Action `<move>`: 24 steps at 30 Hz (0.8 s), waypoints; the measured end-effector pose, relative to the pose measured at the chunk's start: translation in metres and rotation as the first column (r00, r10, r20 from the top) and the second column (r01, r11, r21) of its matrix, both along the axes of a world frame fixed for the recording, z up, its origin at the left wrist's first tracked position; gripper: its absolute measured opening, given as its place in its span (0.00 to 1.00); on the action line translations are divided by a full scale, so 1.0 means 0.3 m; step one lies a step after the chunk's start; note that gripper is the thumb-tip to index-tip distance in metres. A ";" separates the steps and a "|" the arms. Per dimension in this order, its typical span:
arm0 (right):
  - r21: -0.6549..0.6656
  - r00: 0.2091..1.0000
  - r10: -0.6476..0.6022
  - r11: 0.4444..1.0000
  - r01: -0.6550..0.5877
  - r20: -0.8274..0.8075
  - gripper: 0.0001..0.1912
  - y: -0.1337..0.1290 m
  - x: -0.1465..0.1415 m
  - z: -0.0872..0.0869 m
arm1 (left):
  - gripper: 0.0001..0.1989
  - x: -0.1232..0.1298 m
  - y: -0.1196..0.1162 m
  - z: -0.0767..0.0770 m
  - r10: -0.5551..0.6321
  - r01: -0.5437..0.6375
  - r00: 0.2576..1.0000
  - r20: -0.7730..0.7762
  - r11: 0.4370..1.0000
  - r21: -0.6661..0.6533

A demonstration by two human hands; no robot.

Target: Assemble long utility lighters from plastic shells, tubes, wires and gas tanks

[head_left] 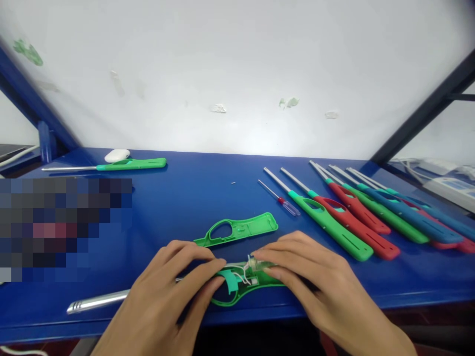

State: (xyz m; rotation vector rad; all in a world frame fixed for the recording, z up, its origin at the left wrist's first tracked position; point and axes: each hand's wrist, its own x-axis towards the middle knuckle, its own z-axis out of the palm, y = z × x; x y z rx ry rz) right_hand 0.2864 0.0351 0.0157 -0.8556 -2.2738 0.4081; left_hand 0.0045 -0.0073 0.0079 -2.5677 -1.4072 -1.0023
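Observation:
An opened green gas lighter [241, 296] lies at the front edge, its inner parts showing. Inside are a teal trigger [230, 281], thin white wires [243, 273] and a clear fuel tank [255, 263]. My left hand [166, 282] is closed at the trigger end, thumb and fingertips pinched on the lighter's inner parts; its palm hides part of the metal tube [98, 300]. My right hand [319, 277] grips the clear tank between thumb and fingers over the handle. Just behind both hands rests the loose green half shell [252, 228].
Several red, green and blue lighters [330, 232] lie at the right, beside a small screwdriver [285, 205]. Another green lighter [137, 163] and a white case [117, 155] are at the back left. A tiny metal piece [233, 183] sits mid-table. A blurred patch covers the left.

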 end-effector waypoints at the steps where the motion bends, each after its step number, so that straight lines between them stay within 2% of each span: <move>1: -0.005 1.000 -0.002 1.000 0.002 -0.002 0.13 -0.001 0.000 0.000 | 0.10 0.004 0.003 -0.001 -0.012 0.013 1.000 0.005 1.000 -0.017; 13: -0.064 1.000 0.004 0.998 -0.006 -0.031 0.15 -0.006 0.005 -0.002 | 0.12 0.000 -0.003 -0.005 -0.044 0.045 0.999 0.032 0.998 -0.041; 19: -0.083 0.999 -0.023 0.996 0.020 -0.033 0.17 -0.009 0.013 0.002 | 0.17 -0.006 -0.011 -0.022 -0.053 0.053 0.998 -0.018 0.998 0.017; 24: -0.228 0.999 -0.013 0.974 0.003 -0.040 0.15 0.003 0.024 0.014 | 0.20 0.007 -0.016 -0.025 -0.065 0.067 0.996 -0.067 0.998 0.022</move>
